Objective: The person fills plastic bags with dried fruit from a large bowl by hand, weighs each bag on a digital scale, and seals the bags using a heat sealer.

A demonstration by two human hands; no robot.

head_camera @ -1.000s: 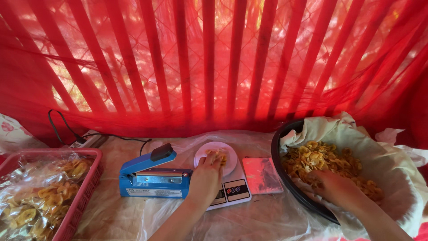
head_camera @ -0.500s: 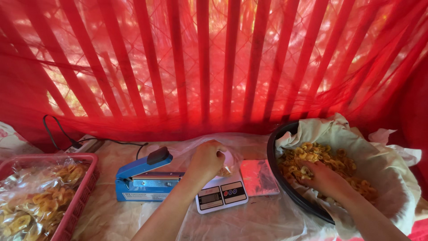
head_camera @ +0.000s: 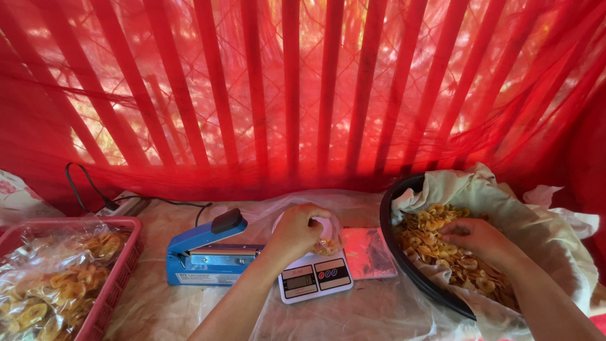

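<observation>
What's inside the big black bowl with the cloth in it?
The big round black bowl is lined with pale cloth and holds a heap of yellow ring-shaped chips. The right hand rests on them, covering some chips. The bowl's bottom is hidden under the cloth.

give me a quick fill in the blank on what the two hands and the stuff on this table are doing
1. The left hand holds a clear bag over the white ____.
2. The right hand reaches into the chips in the lined black ____.
3. The heat sealer beside the left arm is ____ in colour.
4. The bagged chips at far left lie in a ____ basket.

Missing words: scale; basin; blue; red
</observation>
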